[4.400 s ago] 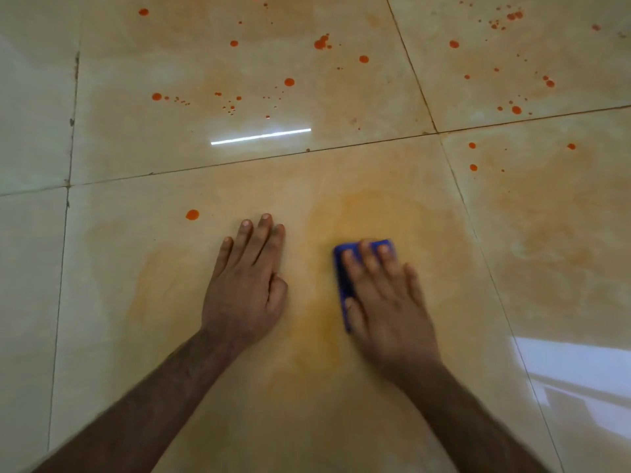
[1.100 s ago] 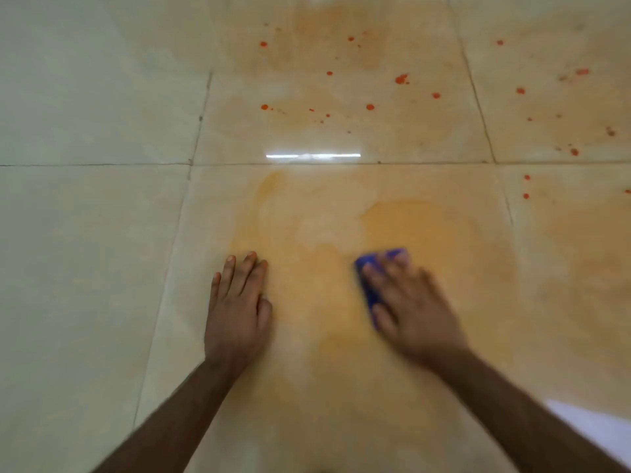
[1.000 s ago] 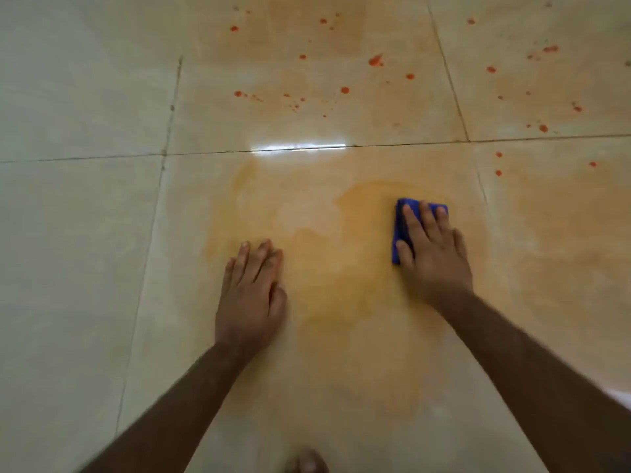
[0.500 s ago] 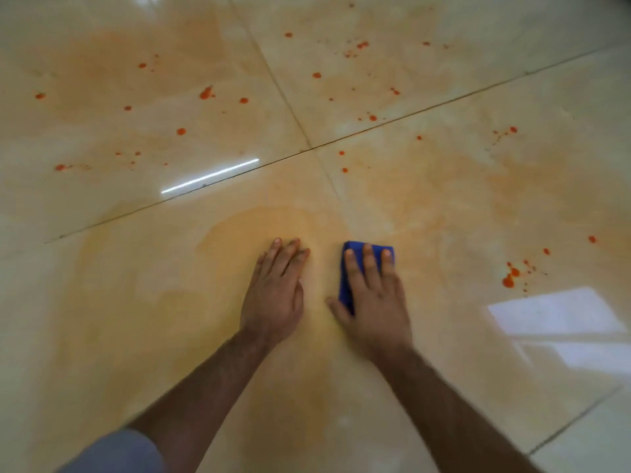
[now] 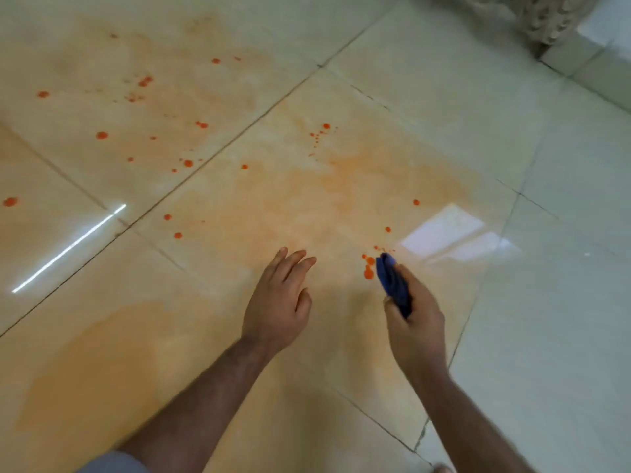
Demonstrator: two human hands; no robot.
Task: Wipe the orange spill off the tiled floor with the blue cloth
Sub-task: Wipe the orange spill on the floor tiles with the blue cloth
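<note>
Both hands have lifted; right hand (image 5: pixel 415 322) now grips blue cloth (image 5: pixel 394 285).

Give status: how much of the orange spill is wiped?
Done: little; near tiles carry a thin orange smear. In hand: right hand grips the blue cloth beside a droplet cluster; left hand open. Left: scattered orange droplets across far tiles.

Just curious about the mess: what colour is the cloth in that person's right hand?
Dark blue cloth, gripped in the right hand; the head view shows it.
</note>
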